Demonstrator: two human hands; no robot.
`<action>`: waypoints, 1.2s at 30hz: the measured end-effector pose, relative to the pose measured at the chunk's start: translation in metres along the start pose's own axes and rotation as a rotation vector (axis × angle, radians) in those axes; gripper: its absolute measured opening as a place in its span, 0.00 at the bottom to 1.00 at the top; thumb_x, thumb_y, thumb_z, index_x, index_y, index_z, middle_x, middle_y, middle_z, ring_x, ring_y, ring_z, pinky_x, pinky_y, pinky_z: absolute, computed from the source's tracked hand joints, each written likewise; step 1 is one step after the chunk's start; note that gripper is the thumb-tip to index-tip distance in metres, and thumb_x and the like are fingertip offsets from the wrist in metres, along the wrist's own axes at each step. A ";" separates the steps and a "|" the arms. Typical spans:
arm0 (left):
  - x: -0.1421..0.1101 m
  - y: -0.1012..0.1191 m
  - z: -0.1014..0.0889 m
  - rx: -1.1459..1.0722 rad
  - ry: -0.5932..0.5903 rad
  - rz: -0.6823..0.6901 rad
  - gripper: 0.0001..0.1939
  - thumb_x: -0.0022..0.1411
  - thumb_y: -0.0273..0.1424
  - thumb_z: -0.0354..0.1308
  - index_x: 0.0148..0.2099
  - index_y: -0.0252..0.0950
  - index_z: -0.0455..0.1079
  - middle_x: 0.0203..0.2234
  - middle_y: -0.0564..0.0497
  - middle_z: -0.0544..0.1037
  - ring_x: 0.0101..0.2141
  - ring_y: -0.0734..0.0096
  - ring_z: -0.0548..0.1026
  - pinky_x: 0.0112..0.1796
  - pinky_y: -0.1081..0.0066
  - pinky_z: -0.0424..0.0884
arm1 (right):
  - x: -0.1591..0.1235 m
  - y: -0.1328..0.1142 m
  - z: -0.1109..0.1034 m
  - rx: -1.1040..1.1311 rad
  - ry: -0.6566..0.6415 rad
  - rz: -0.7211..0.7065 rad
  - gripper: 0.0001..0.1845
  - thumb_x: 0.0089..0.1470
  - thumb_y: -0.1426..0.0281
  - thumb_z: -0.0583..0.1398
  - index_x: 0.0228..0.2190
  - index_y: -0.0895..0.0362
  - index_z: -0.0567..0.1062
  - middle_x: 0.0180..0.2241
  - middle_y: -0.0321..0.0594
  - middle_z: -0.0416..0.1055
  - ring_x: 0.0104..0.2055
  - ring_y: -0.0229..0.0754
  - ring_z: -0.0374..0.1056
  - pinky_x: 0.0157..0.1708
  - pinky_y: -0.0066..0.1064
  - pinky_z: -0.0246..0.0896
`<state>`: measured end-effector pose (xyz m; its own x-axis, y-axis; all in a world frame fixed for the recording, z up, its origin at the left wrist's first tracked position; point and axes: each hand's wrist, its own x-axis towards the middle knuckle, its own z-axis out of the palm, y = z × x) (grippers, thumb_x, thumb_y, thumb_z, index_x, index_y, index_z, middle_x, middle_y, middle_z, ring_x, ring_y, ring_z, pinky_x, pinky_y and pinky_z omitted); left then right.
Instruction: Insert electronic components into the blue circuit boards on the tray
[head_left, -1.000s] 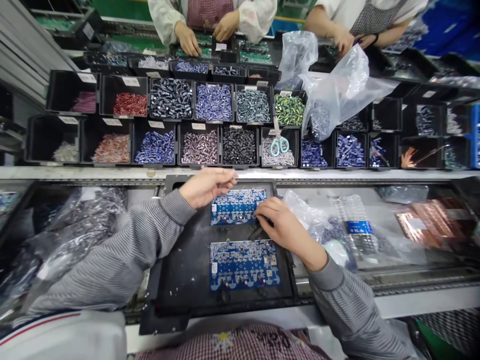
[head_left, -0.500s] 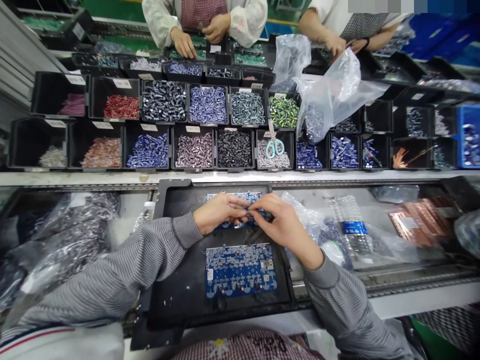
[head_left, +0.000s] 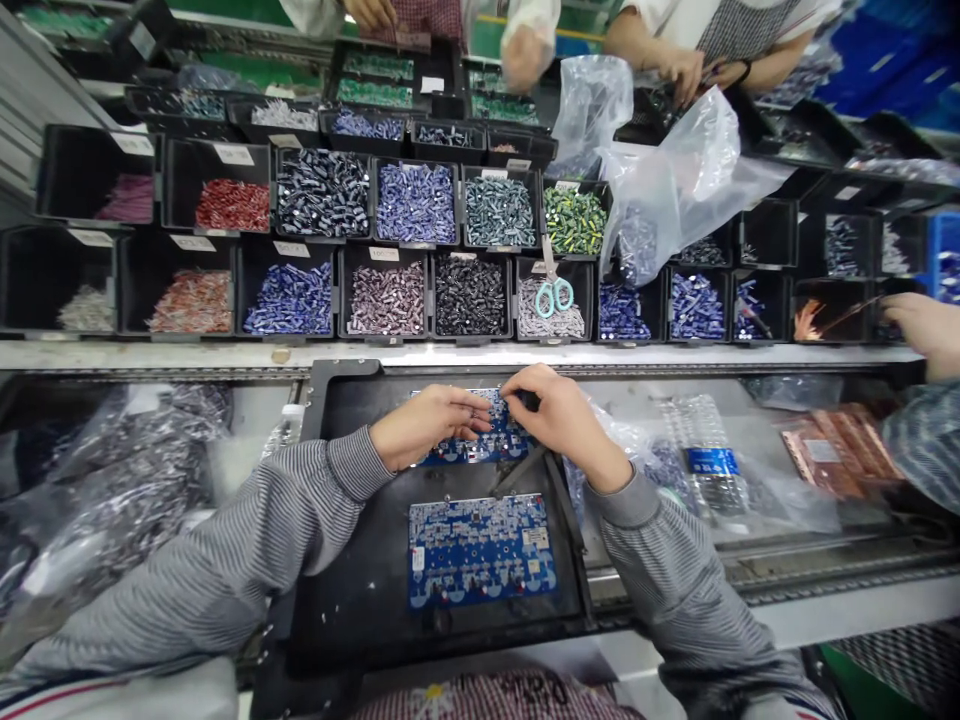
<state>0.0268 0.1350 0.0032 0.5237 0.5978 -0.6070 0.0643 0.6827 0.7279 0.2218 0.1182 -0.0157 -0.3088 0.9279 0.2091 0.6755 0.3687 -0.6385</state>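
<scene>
Two blue circuit boards lie on a black tray [head_left: 360, 590]. The far board [head_left: 495, 440] is partly covered by both my hands; the near board [head_left: 480, 548] lies bare. My left hand [head_left: 427, 425] rests on the far board with its fingers curled and pinched together. My right hand [head_left: 555, 415] is closed in a pinch at the board's upper right edge, its fingertips close to those of the left. What the fingers hold is too small to make out.
Two rows of black bins [head_left: 390, 255] with small coloured components stand behind the tray; scissors [head_left: 553, 292] lie on one. Plastic bags [head_left: 675, 190], a water bottle [head_left: 705, 460] and copper parts [head_left: 840, 450] are at the right. Other people's hands [head_left: 930, 330] work nearby.
My left hand came down from the tray's far edge onto the far board. My right hand then shifted up to the board's upper right. Another person's hand entered at the right.
</scene>
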 end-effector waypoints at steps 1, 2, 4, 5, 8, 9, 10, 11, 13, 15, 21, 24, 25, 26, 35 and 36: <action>0.000 0.001 -0.001 0.003 -0.007 -0.006 0.12 0.58 0.15 0.50 0.40 0.25 0.72 0.30 0.44 0.76 0.34 0.72 0.74 0.36 0.72 0.67 | 0.001 0.001 0.001 -0.005 -0.008 0.000 0.09 0.49 0.80 0.57 0.28 0.55 0.72 0.29 0.38 0.72 0.37 0.43 0.66 0.40 0.36 0.62; 0.001 0.001 -0.002 0.006 -0.007 -0.008 0.11 0.59 0.16 0.50 0.40 0.25 0.73 0.29 0.44 0.76 0.32 0.72 0.74 0.36 0.72 0.67 | 0.001 0.002 0.002 -0.006 -0.010 0.000 0.09 0.49 0.80 0.57 0.28 0.55 0.72 0.29 0.38 0.72 0.37 0.43 0.66 0.40 0.36 0.62; 0.002 0.002 -0.003 0.007 0.006 0.001 0.10 0.60 0.17 0.51 0.40 0.25 0.72 0.28 0.45 0.76 0.30 0.74 0.74 0.33 0.73 0.67 | 0.000 0.001 0.002 -0.008 -0.005 0.001 0.10 0.49 0.81 0.56 0.30 0.55 0.72 0.30 0.39 0.72 0.37 0.43 0.66 0.40 0.36 0.62; 0.002 0.002 -0.003 0.008 0.013 0.008 0.09 0.60 0.18 0.51 0.40 0.26 0.72 0.27 0.46 0.76 0.28 0.74 0.73 0.31 0.74 0.67 | 0.000 0.000 0.001 -0.010 -0.006 0.002 0.10 0.49 0.80 0.56 0.31 0.55 0.72 0.30 0.39 0.72 0.37 0.43 0.65 0.39 0.35 0.62; 0.003 0.001 -0.003 0.046 0.033 0.027 0.05 0.60 0.23 0.56 0.36 0.27 0.72 0.23 0.50 0.74 0.22 0.78 0.69 0.24 0.76 0.62 | -0.001 -0.002 0.001 -0.012 -0.015 0.009 0.12 0.50 0.81 0.55 0.35 0.55 0.71 0.31 0.39 0.71 0.37 0.42 0.65 0.39 0.34 0.62; 0.004 0.000 -0.003 0.066 0.038 0.039 0.05 0.59 0.25 0.58 0.34 0.27 0.72 0.22 0.51 0.72 0.21 0.80 0.67 0.22 0.77 0.60 | 0.000 -0.002 0.001 -0.017 -0.020 0.010 0.12 0.50 0.81 0.55 0.35 0.55 0.71 0.31 0.39 0.70 0.37 0.43 0.65 0.39 0.34 0.62; 0.004 -0.001 -0.003 0.081 0.042 0.051 0.06 0.58 0.26 0.59 0.31 0.27 0.72 0.21 0.51 0.72 0.20 0.81 0.65 0.22 0.78 0.59 | 0.000 -0.002 0.002 -0.028 -0.025 0.011 0.12 0.50 0.80 0.55 0.36 0.56 0.70 0.31 0.40 0.70 0.37 0.43 0.65 0.39 0.34 0.62; 0.004 -0.001 -0.003 0.086 0.044 0.061 0.06 0.58 0.26 0.60 0.30 0.27 0.73 0.21 0.51 0.71 0.20 0.81 0.64 0.22 0.78 0.59 | 0.000 -0.002 0.003 -0.049 -0.028 0.010 0.12 0.50 0.80 0.55 0.36 0.56 0.70 0.31 0.40 0.70 0.38 0.44 0.65 0.40 0.35 0.62; 0.005 -0.003 -0.004 0.069 0.042 0.072 0.04 0.57 0.24 0.59 0.33 0.28 0.75 0.24 0.51 0.72 0.22 0.81 0.65 0.24 0.77 0.60 | 0.000 -0.001 0.005 -0.116 -0.037 -0.005 0.11 0.52 0.79 0.55 0.37 0.56 0.70 0.32 0.42 0.70 0.39 0.45 0.64 0.41 0.38 0.61; 0.005 -0.004 -0.006 0.047 0.044 0.071 0.07 0.56 0.21 0.58 0.37 0.28 0.76 0.25 0.50 0.73 0.24 0.79 0.66 0.26 0.76 0.61 | -0.001 -0.001 0.007 -0.179 -0.047 -0.032 0.09 0.54 0.78 0.54 0.35 0.56 0.71 0.32 0.43 0.71 0.40 0.47 0.64 0.42 0.41 0.59; 0.003 -0.002 -0.003 -0.020 0.010 0.066 0.12 0.57 0.20 0.57 0.44 0.29 0.74 0.25 0.51 0.74 0.24 0.79 0.66 0.25 0.77 0.60 | -0.009 -0.019 -0.001 -0.004 -0.006 -0.091 0.06 0.57 0.71 0.57 0.36 0.52 0.75 0.34 0.39 0.73 0.40 0.44 0.65 0.41 0.38 0.62; 0.000 -0.001 0.002 -0.079 0.016 0.078 0.16 0.58 0.16 0.53 0.47 0.29 0.71 0.32 0.47 0.77 0.31 0.77 0.72 0.33 0.75 0.65 | -0.010 -0.023 -0.007 0.025 0.013 -0.094 0.08 0.57 0.72 0.56 0.35 0.52 0.75 0.32 0.39 0.73 0.39 0.43 0.65 0.40 0.37 0.62; -0.002 0.000 0.003 -0.097 0.034 0.081 0.17 0.58 0.14 0.51 0.48 0.28 0.70 0.36 0.46 0.77 0.34 0.75 0.73 0.37 0.74 0.66 | -0.010 -0.021 -0.008 0.007 0.028 -0.075 0.07 0.56 0.73 0.56 0.33 0.53 0.74 0.31 0.39 0.72 0.38 0.43 0.65 0.40 0.38 0.62; -0.003 0.000 0.003 -0.116 0.050 0.081 0.18 0.58 0.13 0.50 0.49 0.28 0.69 0.38 0.44 0.77 0.37 0.74 0.74 0.41 0.72 0.66 | -0.009 -0.018 -0.008 -0.015 0.041 -0.052 0.07 0.55 0.74 0.56 0.32 0.54 0.74 0.30 0.39 0.72 0.37 0.43 0.65 0.39 0.38 0.62; -0.002 -0.002 0.000 -0.114 0.004 0.106 0.08 0.63 0.20 0.52 0.42 0.25 0.71 0.38 0.41 0.77 0.40 0.69 0.76 0.50 0.65 0.66 | -0.006 0.003 -0.003 -0.144 -0.004 -0.030 0.07 0.54 0.77 0.55 0.28 0.55 0.71 0.29 0.41 0.70 0.37 0.45 0.62 0.40 0.38 0.60; -0.002 -0.003 -0.001 -0.104 0.007 0.107 0.09 0.62 0.19 0.52 0.43 0.26 0.71 0.38 0.41 0.77 0.40 0.69 0.76 0.50 0.66 0.67 | -0.006 0.003 -0.003 -0.143 -0.011 -0.036 0.07 0.54 0.76 0.54 0.28 0.56 0.71 0.29 0.41 0.70 0.38 0.46 0.62 0.40 0.39 0.60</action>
<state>0.0252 0.1326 0.0021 0.5172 0.6719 -0.5302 -0.0797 0.6546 0.7518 0.2276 0.1136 -0.0164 -0.3417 0.9134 0.2211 0.7519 0.4068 -0.5188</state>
